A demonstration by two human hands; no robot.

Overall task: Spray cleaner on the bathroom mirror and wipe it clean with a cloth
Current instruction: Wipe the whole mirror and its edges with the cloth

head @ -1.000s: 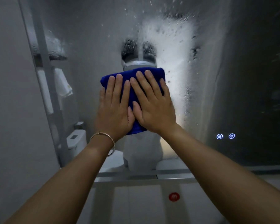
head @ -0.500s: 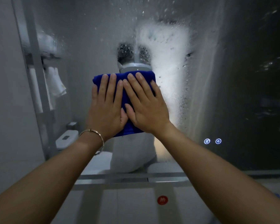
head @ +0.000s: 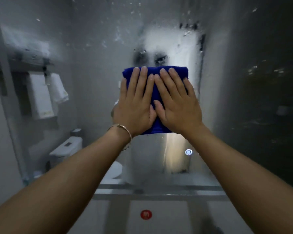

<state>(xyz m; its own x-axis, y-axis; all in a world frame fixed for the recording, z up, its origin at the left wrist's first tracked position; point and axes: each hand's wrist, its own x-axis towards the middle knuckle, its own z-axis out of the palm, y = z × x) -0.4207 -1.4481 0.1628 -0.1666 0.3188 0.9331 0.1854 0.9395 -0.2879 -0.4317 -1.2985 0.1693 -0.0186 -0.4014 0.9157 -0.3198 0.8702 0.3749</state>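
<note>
A folded dark blue cloth (head: 155, 71) lies flat against the bathroom mirror (head: 95, 48), near its middle. My left hand (head: 134, 105) presses on the cloth's left half with straight fingers, a thin bracelet on the wrist. My right hand (head: 178, 105) presses on the right half, fingers straight and spread, its thumb next to the left thumb. The glass above the cloth is covered with white foam (head: 172, 43) and scattered droplets. No spray bottle is in view.
The mirror's lower edge meets a shelf ledge (head: 159, 191) above a white tiled wall with a red round sticker (head: 146, 214). A lit touch button (head: 188, 152) glows on the glass below my right wrist. Reflected towels (head: 46, 93) and a toilet (head: 66, 147) show at left.
Both hands with the cloth have slid to the right across the glass. The view has shifted, so more of the reflected towels and toilet shows at left. One touch button is now hidden.
</note>
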